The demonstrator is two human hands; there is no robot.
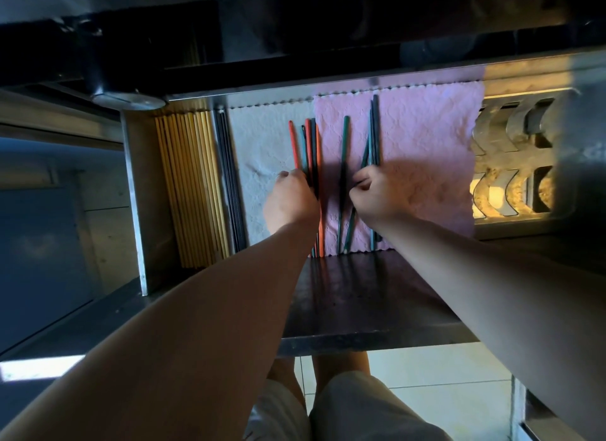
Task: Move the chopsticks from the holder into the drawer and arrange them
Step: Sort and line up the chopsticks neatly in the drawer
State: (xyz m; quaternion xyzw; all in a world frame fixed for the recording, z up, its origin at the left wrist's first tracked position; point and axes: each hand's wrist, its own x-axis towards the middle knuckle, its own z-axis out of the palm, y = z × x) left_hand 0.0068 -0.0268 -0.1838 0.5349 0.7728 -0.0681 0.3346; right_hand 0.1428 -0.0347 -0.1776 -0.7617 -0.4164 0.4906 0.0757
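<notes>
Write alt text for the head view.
A person sorts chopsticks in an open drawer: the left grip holds red and dark chopsticks on a white cloth, the right grip pinches green chopsticks on a pink cloth. Yellow chopsticks lie at the drawer's left.
</notes>
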